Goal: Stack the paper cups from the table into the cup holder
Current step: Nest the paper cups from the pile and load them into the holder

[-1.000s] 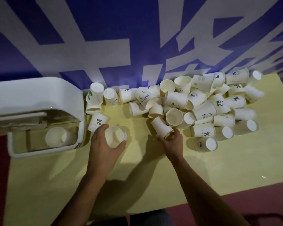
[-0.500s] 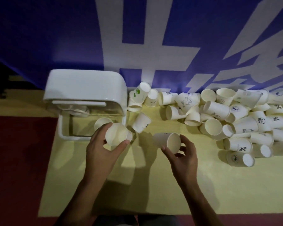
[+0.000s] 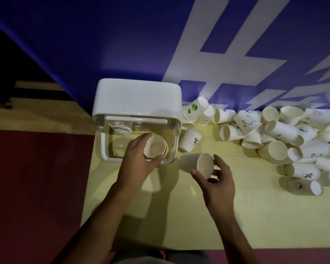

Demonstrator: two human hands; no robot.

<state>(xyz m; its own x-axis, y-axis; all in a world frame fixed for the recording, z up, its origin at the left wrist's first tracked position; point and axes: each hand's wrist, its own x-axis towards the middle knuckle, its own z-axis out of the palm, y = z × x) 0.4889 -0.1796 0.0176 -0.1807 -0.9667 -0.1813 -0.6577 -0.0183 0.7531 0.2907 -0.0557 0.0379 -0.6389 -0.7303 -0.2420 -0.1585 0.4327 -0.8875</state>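
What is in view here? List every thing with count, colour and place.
cup holder: one, white with clear walls, at the table's left end, against the banner
nested cups: at least two rims show, off-white, at the holder's clear compartment, gripped by the left hand
single cup: one, off-white, on its side just right of the holder, held by the right hand
loose cups: too many to count, white, some printed, piled along the banner on the table's right part
table: one, pale yellow, centre
banner: one, blue with white strokes, behind the table
floor: dark red, left of the table
left hand: one, at the holder
right hand: one, right of the holder
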